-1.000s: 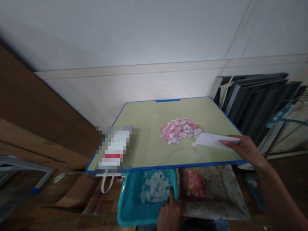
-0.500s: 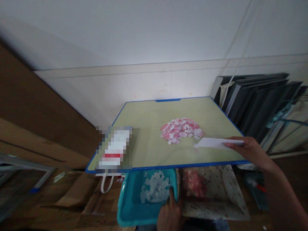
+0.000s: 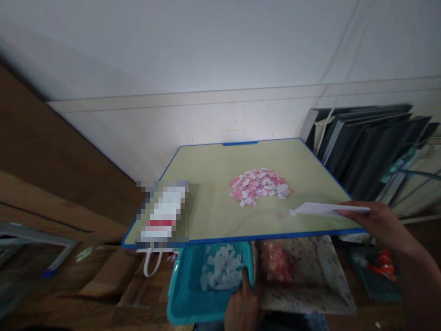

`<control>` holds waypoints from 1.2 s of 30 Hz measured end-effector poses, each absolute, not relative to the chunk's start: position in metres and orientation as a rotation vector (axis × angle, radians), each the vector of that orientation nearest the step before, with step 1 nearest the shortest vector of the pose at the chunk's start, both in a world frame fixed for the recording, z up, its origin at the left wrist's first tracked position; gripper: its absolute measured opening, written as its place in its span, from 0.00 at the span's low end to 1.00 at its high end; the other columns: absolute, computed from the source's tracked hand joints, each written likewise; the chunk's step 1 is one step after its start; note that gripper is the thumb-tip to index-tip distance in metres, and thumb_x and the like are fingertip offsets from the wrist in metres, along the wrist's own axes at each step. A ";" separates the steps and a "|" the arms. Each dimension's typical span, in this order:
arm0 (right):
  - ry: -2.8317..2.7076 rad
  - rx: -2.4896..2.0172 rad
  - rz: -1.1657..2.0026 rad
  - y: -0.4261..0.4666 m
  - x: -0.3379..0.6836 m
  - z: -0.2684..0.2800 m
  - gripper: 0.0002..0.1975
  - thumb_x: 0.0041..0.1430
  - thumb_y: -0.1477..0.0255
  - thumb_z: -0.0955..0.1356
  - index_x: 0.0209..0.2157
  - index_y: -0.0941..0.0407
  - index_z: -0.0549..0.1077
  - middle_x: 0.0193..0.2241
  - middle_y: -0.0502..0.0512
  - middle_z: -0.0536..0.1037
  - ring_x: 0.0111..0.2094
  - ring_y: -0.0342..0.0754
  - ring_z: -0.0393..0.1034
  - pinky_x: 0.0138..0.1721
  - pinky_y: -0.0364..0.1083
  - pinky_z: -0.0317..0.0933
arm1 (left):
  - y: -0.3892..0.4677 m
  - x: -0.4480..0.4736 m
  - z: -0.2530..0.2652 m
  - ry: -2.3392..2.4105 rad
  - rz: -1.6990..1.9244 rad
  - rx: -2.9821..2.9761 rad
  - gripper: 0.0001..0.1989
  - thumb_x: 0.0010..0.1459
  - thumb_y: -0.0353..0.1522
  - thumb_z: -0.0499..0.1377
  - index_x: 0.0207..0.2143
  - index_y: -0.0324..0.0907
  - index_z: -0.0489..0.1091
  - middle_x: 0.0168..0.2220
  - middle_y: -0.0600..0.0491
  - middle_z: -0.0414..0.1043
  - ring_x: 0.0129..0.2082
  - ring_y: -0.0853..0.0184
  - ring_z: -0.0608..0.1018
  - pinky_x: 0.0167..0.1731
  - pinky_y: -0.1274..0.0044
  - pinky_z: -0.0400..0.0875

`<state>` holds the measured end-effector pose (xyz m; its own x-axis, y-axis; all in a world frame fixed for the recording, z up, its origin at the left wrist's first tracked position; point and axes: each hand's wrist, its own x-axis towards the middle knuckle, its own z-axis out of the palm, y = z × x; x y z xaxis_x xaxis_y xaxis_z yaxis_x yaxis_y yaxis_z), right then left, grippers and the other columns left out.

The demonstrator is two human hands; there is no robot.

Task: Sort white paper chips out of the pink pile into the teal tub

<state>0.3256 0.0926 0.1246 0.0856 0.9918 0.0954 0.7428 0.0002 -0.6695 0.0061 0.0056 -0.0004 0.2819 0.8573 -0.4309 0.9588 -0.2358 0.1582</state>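
My right hand [image 3: 379, 218] is closed on the end of a flat white card [image 3: 320, 210], held low over the front right of the table. At the card's far tip is a small white paper piece [image 3: 292, 212]. Beyond it on the table lies a heap of pink and white paper pieces [image 3: 258, 186]. Down at the bottom, my left hand [image 3: 243, 307] grips the near right rim of a teal basin [image 3: 188, 301], index finger laid over the edge. Inside the basin are many white paper pieces [image 3: 222, 266].
The pale table [image 3: 206, 184] has a blue edge and stands against the wall. A blurred-out white and red item [image 3: 163, 214] is at its left. Below sits a stained tray [image 3: 317, 276] with a clear bag of reddish contents [image 3: 279, 262]. Dark panels [image 3: 372, 133] lean at right.
My right hand has moved right and slightly toward me with the card, and the small paper piece at its tip has shifted the same way. My left hand and the basin have stayed put.
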 end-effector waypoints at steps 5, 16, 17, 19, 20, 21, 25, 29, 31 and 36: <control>-1.675 -1.820 0.512 0.089 0.333 0.124 0.13 0.45 0.61 0.68 0.28 0.53 0.79 0.25 0.54 0.79 0.24 0.51 0.72 0.25 0.42 0.64 | 0.005 0.006 -0.001 1.625 -0.322 2.204 0.41 0.44 0.38 0.60 0.57 0.57 0.41 0.56 0.33 0.52 0.36 0.56 0.75 0.33 0.68 0.71; -1.579 -1.846 0.334 0.087 0.307 0.129 0.17 0.47 0.59 0.65 0.31 0.57 0.78 0.25 0.55 0.79 0.24 0.52 0.72 0.22 0.43 0.64 | 0.005 0.004 -0.003 1.593 -0.295 2.206 0.39 0.47 0.38 0.58 0.57 0.56 0.40 0.57 0.32 0.50 0.36 0.55 0.75 0.32 0.67 0.71; -1.582 -1.847 0.332 0.087 0.300 0.129 0.17 0.47 0.59 0.65 0.30 0.57 0.78 0.23 0.54 0.78 0.23 0.51 0.71 0.21 0.43 0.63 | 0.004 0.004 -0.003 1.594 -0.283 2.215 0.38 0.47 0.39 0.58 0.57 0.57 0.40 0.57 0.32 0.50 0.36 0.55 0.75 0.32 0.67 0.71; -1.591 -1.854 0.332 0.085 0.289 0.129 0.18 0.48 0.58 0.65 0.28 0.58 0.77 0.19 0.52 0.77 0.19 0.49 0.69 0.17 0.42 0.61 | 0.004 0.004 -0.004 1.605 -0.267 2.224 0.38 0.47 0.38 0.58 0.57 0.57 0.41 0.56 0.31 0.51 0.35 0.55 0.75 0.32 0.66 0.71; -1.592 -1.861 0.332 0.083 0.285 0.128 0.18 0.48 0.58 0.65 0.28 0.58 0.77 0.17 0.51 0.76 0.17 0.48 0.68 0.15 0.42 0.60 | 0.004 0.003 -0.003 1.607 -0.264 2.224 0.38 0.47 0.38 0.58 0.57 0.56 0.41 0.56 0.31 0.51 0.35 0.55 0.75 0.31 0.66 0.71; -1.583 -1.870 0.331 0.081 0.282 0.126 0.18 0.48 0.58 0.64 0.27 0.58 0.77 0.15 0.50 0.74 0.16 0.47 0.67 0.14 0.42 0.58 | 0.004 0.003 -0.003 1.608 -0.263 2.223 0.39 0.46 0.37 0.59 0.57 0.55 0.41 0.56 0.31 0.51 0.35 0.55 0.75 0.31 0.66 0.71; -1.466 -1.905 0.303 0.073 0.282 0.113 0.18 0.48 0.58 0.64 0.28 0.58 0.75 0.15 0.50 0.73 0.17 0.47 0.67 0.14 0.42 0.59 | 0.004 0.003 -0.002 1.607 -0.278 2.219 0.38 0.45 0.37 0.60 0.57 0.54 0.45 0.56 0.32 0.51 0.35 0.56 0.76 0.31 0.67 0.72; -1.380 -1.882 0.304 0.072 0.286 0.102 0.18 0.49 0.58 0.64 0.30 0.59 0.75 0.20 0.52 0.76 0.21 0.49 0.69 0.17 0.43 0.62 | 0.004 0.003 -0.003 1.596 -0.282 2.225 0.36 0.46 0.39 0.59 0.56 0.54 0.47 0.56 0.31 0.51 0.35 0.56 0.76 0.31 0.68 0.72; -1.380 -1.867 0.324 0.075 0.284 0.101 0.18 0.48 0.59 0.65 0.31 0.59 0.74 0.21 0.51 0.76 0.21 0.48 0.69 0.17 0.43 0.62 | 0.004 0.003 -0.004 1.601 -0.266 2.222 0.34 0.46 0.39 0.58 0.56 0.54 0.50 0.56 0.32 0.51 0.35 0.56 0.76 0.31 0.68 0.72; -1.448 -1.816 0.399 0.086 0.268 0.109 0.16 0.49 0.60 0.64 0.27 0.58 0.74 0.16 0.49 0.72 0.17 0.46 0.65 0.14 0.42 0.58 | 0.003 0.003 -0.005 1.618 -0.242 2.260 0.38 0.45 0.36 0.60 0.57 0.54 0.45 0.56 0.32 0.53 0.35 0.56 0.76 0.30 0.68 0.72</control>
<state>0.2676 0.0856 0.1090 0.3068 0.9280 0.2114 0.6885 -0.0630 -0.7225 0.0034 0.0030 -0.0049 0.3331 0.8809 -0.3362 0.9408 -0.2865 0.1814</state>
